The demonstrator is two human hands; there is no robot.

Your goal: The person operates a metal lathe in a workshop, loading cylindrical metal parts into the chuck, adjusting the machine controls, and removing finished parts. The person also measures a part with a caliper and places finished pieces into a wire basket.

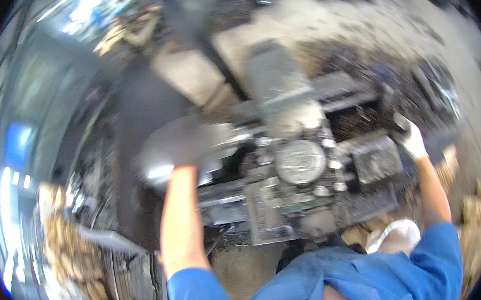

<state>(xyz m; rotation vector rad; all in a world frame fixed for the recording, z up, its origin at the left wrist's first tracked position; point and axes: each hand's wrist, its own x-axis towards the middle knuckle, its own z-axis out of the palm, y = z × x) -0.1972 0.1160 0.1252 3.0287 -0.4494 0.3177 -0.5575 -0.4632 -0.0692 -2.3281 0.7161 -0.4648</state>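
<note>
A metal-working machine that looks like a lathe stretches across in front of me, blurred by motion. On its carriage sits a round ribbed metal disc. My bare left forearm reaches up to a rounded grey machine part; the left hand is hidden or lost in blur there. My right hand, in a white glove, is at the machine's right side. Its fingers seem curled round something dark, too smeared to name. Left of that hand lies a square grey block on the machine.
A flat grey plate extends from the carriage's far side. Dark shavings lie beyond the machine on the pale floor. Brown stacked pieces stand at the left. A white rounded thing is low, near my right side.
</note>
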